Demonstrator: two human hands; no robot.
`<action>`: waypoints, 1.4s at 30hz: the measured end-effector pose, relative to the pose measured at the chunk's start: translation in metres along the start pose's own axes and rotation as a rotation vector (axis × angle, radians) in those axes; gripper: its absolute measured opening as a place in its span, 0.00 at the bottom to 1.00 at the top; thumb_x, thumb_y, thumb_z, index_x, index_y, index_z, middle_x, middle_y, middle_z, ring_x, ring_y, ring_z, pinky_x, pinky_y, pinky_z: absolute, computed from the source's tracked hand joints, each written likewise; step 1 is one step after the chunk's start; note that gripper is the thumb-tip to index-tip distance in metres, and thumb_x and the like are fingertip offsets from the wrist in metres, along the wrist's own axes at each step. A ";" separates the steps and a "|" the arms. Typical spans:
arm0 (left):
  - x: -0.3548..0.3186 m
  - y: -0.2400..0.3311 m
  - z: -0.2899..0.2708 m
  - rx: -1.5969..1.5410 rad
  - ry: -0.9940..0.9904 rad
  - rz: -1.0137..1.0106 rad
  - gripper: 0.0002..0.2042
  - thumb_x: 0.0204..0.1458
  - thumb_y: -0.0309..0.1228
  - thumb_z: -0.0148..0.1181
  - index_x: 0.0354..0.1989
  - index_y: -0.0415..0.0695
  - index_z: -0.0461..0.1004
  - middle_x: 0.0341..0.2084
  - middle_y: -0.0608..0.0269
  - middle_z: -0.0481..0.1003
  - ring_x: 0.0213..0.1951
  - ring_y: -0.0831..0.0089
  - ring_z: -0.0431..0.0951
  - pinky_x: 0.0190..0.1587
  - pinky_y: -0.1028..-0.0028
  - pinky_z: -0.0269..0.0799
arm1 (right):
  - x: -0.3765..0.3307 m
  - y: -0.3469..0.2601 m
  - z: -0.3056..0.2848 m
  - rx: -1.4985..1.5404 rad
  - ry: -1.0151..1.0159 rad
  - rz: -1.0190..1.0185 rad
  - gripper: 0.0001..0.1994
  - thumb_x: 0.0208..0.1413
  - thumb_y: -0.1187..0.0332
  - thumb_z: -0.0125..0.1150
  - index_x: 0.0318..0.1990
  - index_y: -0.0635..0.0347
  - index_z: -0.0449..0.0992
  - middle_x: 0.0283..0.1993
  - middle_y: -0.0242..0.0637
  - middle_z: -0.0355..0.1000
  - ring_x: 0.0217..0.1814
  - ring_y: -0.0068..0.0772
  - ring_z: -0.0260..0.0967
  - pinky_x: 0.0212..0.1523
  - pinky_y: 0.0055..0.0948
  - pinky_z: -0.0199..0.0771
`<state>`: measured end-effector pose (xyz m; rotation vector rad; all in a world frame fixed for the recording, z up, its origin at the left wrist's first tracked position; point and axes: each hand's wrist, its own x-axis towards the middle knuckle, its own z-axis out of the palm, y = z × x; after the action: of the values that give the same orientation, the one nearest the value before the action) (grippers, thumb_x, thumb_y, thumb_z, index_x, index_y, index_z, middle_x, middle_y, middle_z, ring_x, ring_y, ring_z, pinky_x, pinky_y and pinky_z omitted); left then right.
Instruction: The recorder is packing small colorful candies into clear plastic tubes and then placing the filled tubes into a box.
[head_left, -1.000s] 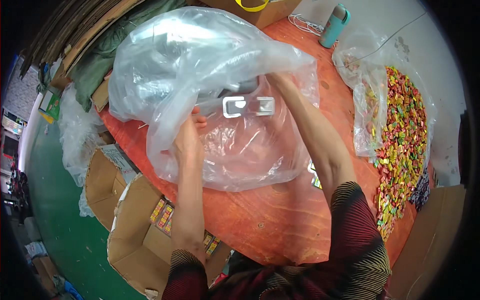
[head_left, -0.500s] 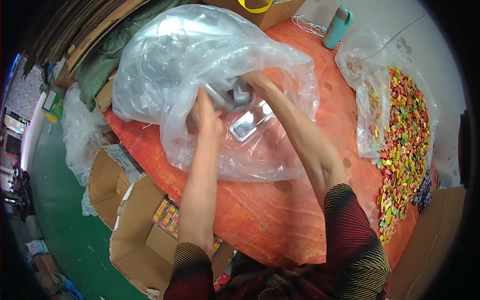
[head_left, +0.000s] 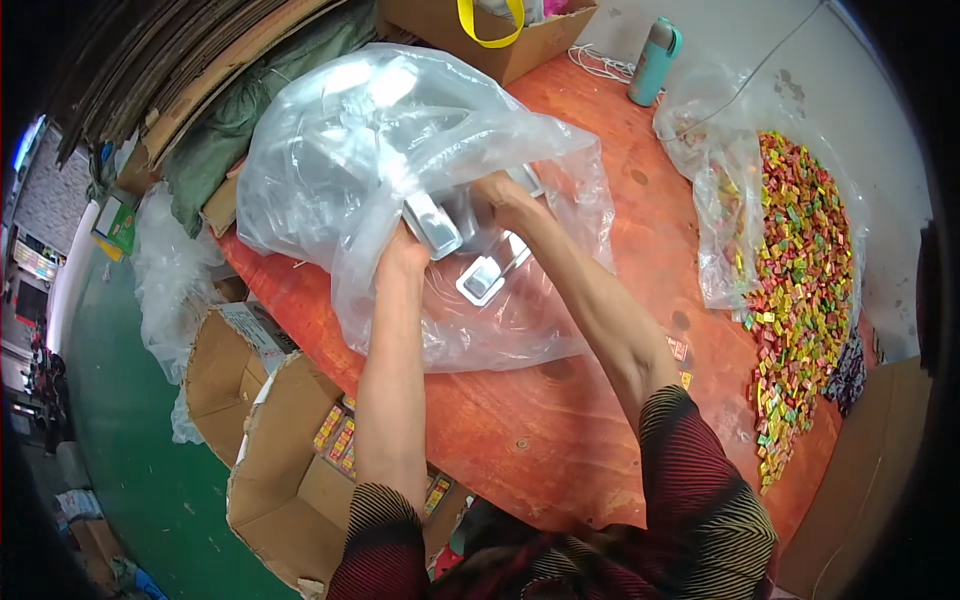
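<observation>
A large clear plastic bag (head_left: 300, 190) lies bunched up with its mouth toward me. Both my hands reach into that mouth. My left hand (head_left: 402, 252) is at its left side, closed against a clear plastic tray (head_left: 434, 226) that stands tilted; bag film hides part of the fingers. My right hand (head_left: 508, 203) is deeper in, among more shiny trays, its fingers bent out of sight. A small rectangular clear tray (head_left: 481, 281) rests on the bag's lower film, between and below my hands.
Wrapped candies (head_left: 805, 270) form a long heap at right beside a crumpled bag (head_left: 722, 240). A teal bottle (head_left: 655, 65) and a carton with a yellow strap (head_left: 545, 40) stand at the back. Open cardboard boxes (head_left: 290, 480) sit by the table's left edge, one containing small colourful packs.
A tilted tray now shows beside my left hand, and the trays between my hands have shifted. My right hand is still in the bag. The whole view has moved slightly.
</observation>
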<state>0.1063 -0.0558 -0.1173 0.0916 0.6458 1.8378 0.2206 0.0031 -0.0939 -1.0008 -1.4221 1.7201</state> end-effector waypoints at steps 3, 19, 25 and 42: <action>-0.041 0.001 0.028 -0.036 0.081 -0.072 0.14 0.48 0.37 0.45 0.40 0.45 0.63 0.36 0.61 0.67 0.39 0.69 0.67 0.42 0.68 0.65 | -0.001 0.021 -0.013 -0.082 -0.196 0.016 0.25 0.39 0.60 0.54 0.46 0.61 0.61 0.46 0.40 0.60 0.48 0.35 0.54 0.49 0.36 0.52; -0.100 -0.022 0.025 0.197 0.266 -0.002 0.15 0.48 0.36 0.41 0.41 0.40 0.63 0.36 0.60 0.67 0.38 0.68 0.68 0.39 0.70 0.65 | -0.097 0.026 0.022 -0.285 -0.005 0.011 0.31 0.37 0.63 0.51 0.52 0.63 0.52 0.46 0.51 0.60 0.48 0.42 0.58 0.48 0.28 0.56; -0.133 -0.040 0.029 0.486 0.218 0.078 0.15 0.45 0.33 0.38 0.36 0.37 0.66 0.35 0.55 0.67 0.35 0.67 0.68 0.35 0.72 0.65 | -0.137 0.033 0.008 -0.342 0.267 -0.322 0.32 0.37 0.62 0.51 0.52 0.67 0.51 0.46 0.52 0.58 0.48 0.42 0.57 0.47 0.30 0.55; -0.333 -0.235 0.058 1.170 -0.626 -0.074 0.10 0.45 0.24 0.43 0.36 0.36 0.64 0.35 0.48 0.65 0.39 0.59 0.66 0.41 0.69 0.61 | -0.431 0.042 -0.130 -0.134 0.878 0.010 0.28 0.46 0.72 0.44 0.56 0.64 0.43 0.53 0.42 0.51 0.53 0.32 0.51 0.49 0.25 0.53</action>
<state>0.4512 -0.2807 -0.0965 1.3206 1.1418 1.0394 0.5375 -0.3199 -0.0901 -1.5709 -0.9381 0.9625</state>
